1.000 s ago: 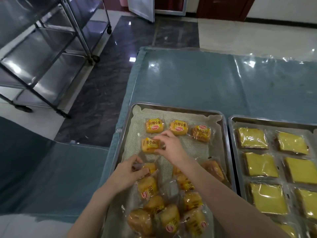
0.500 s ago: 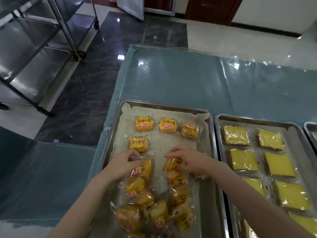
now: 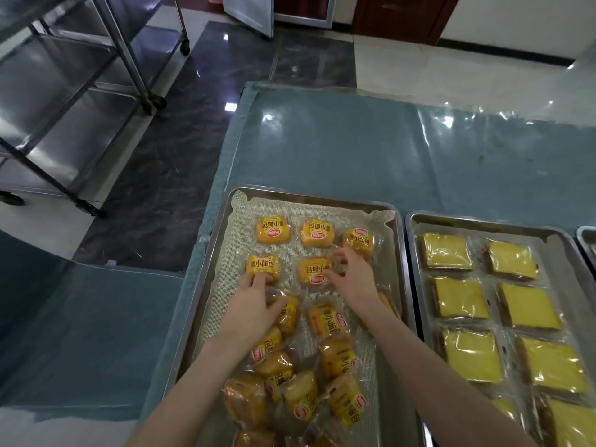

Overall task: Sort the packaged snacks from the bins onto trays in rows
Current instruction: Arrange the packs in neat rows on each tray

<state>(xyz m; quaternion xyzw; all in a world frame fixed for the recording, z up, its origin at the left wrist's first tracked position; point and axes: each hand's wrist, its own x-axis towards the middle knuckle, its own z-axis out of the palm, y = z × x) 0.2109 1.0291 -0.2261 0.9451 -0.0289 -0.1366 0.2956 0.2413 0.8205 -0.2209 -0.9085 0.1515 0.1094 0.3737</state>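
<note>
A steel tray [image 3: 398, 221] lined with mesh holds small yellow bread packs. Three packs [image 3: 317, 233] form the far row. In the second row lie a left pack [image 3: 263, 265] and a middle pack [image 3: 312, 271]. My right hand [image 3: 353, 277] pinches the middle pack's right side between thumb and fingers. My left hand [image 3: 254, 306] lies over a loose pack [image 3: 290, 314] with the thumb curled on it, and its fingertips touch the left pack's near edge. A loose pile of packs [image 3: 300, 395] fills the tray's near half, between my forearms.
A second steel tray [image 3: 411, 250] to the right holds flat yellow cake packs [image 3: 459, 298] in two columns. A third tray's corner [image 3: 585, 233] shows at the far right. The table has a blue cover [image 3: 338, 146]. Metal racks [image 3: 80, 91] stand on the floor to the left.
My right hand took a pack from the pile and carried it up into the second row beside the left pack. My left hand stayed on a pack just below that row.
</note>
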